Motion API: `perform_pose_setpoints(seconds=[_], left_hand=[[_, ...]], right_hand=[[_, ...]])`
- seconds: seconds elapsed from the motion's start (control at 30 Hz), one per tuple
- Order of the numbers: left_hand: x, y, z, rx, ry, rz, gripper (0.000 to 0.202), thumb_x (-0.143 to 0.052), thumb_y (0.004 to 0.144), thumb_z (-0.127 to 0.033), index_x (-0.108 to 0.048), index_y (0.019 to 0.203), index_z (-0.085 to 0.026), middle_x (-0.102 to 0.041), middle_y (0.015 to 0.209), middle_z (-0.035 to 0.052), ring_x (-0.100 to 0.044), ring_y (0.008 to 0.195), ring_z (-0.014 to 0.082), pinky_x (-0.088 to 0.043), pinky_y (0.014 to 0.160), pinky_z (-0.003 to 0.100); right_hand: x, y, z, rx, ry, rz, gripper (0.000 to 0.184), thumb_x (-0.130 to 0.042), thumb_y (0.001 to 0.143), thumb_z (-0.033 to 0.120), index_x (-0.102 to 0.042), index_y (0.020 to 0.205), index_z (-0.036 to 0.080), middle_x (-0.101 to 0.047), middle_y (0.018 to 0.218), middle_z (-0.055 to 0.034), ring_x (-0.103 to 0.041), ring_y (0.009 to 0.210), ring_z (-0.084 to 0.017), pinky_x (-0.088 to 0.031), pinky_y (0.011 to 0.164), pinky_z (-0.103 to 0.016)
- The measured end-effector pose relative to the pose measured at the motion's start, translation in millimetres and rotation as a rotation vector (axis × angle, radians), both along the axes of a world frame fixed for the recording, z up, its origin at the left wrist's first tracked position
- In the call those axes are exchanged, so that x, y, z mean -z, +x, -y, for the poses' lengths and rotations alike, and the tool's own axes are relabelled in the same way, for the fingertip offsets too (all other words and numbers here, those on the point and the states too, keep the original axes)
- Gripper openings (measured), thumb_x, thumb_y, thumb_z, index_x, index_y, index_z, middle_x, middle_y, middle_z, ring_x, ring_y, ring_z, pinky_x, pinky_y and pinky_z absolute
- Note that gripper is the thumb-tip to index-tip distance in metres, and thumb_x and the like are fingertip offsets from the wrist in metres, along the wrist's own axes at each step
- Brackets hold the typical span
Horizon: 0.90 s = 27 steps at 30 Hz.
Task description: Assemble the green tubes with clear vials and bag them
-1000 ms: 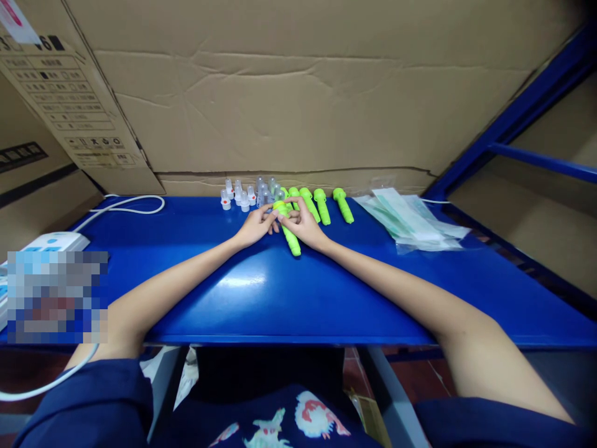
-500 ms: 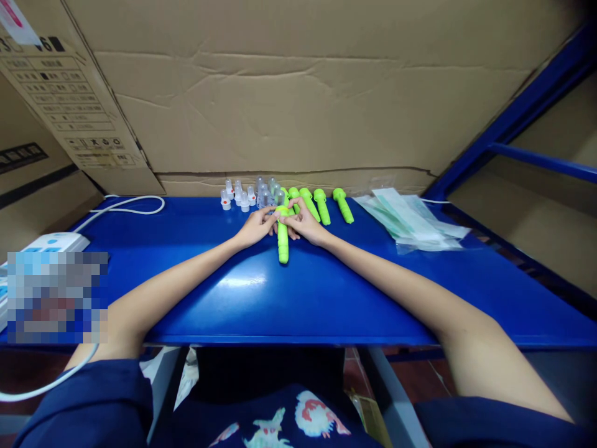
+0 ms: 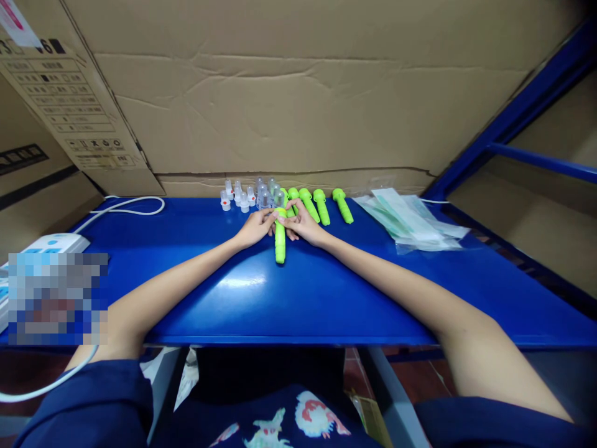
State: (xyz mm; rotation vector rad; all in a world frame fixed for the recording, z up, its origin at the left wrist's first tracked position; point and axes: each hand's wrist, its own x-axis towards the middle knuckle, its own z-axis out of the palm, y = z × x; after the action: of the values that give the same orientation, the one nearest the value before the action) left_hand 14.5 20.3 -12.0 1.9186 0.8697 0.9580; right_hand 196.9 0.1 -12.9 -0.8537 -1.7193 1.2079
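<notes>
Between my two hands is a lime-green ridged handle (image 3: 280, 244), its wide head up at my fingertips and its narrow end pointing toward me. My left hand (image 3: 255, 228) is closed on the head from the left, thumb on top. From the right, my right hand (image 3: 305, 224) pinches the same head with thumb and bent forefinger. Just beyond my fingers stand several clear domed covers (image 3: 263, 198). Several more green handles (image 3: 321, 207) lie in a row behind my right hand. White pieces with clear tops (image 3: 244, 202), some with a red dot, stand to the left.
Flat clear packets with pale green strips (image 3: 410, 221) lie on the blue table (image 3: 326, 298) at right. A white power strip (image 3: 56, 242) and its cable (image 3: 135, 204) are at left. Cardboard (image 3: 298, 118) walls the back; a blue metal frame (image 3: 494, 124) rises at right.
The lower end of the held green handle has swung slightly left. Both hands stay on its head with barely any shift, and the other pieces lie as before.
</notes>
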Motion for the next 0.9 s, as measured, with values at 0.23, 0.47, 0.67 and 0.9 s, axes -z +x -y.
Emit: perform_pose_setpoints(seconds=[0.23, 0.47, 0.67, 0.9], left_hand=[[-1.2, 0.0, 1.7, -0.002, 0.016, -0.020, 0.043, -0.048, 0.099, -0.041, -0.065, 0.120, -0.007, -0.061, 0.059, -0.0017, -0.057, 0.053, 0.0113, -0.044, 0.058, 0.021], [-0.9, 0.0, 1.4, 0.000, 0.021, -0.021, 0.045, -0.048, 0.099, -0.042, -0.066, 0.119, -0.006, -0.061, 0.059, -0.0006, -0.057, 0.054, 0.0123, -0.045, 0.059, 0.022], [-2.3, -0.3, 2.5, 0.000, 0.031, -0.043, 0.042, -0.045, 0.100, -0.039, -0.066, 0.117, -0.006, -0.061, 0.060, -0.0003, -0.057, 0.054, 0.0122, -0.045, 0.060, 0.022], [-0.8, -0.9, 1.5, 0.016, 0.041, -0.053, 0.045, -0.045, 0.100, -0.043, -0.067, 0.115, -0.008, -0.062, 0.063, -0.0001, -0.058, 0.056, 0.0119, -0.044, 0.060, 0.022]], right_hand=[[2.6, 0.3, -2.2, -0.031, 0.020, -0.027, 0.056, -0.072, 0.081, 0.056, -0.027, 0.097, 0.028, -0.044, 0.047, 0.0165, -0.045, 0.033, -0.010, -0.030, 0.032, -0.018], [7.7, 1.1, -6.2, -0.053, 0.043, -0.051, 0.052, -0.070, 0.084, 0.052, -0.026, 0.098, 0.028, -0.045, 0.049, 0.0162, -0.048, 0.034, -0.010, -0.032, 0.031, -0.016], [9.3, 1.2, -8.3, -0.059, 0.045, -0.053, 0.052, -0.070, 0.084, 0.052, -0.026, 0.098, 0.027, -0.048, 0.048, 0.0148, -0.049, 0.034, -0.010, -0.032, 0.031, -0.016], [9.3, 1.6, -8.5, -0.067, 0.048, -0.047, 0.051, -0.069, 0.085, 0.052, -0.026, 0.098, 0.027, -0.047, 0.050, 0.0151, -0.051, 0.035, -0.010, -0.032, 0.030, -0.015]])
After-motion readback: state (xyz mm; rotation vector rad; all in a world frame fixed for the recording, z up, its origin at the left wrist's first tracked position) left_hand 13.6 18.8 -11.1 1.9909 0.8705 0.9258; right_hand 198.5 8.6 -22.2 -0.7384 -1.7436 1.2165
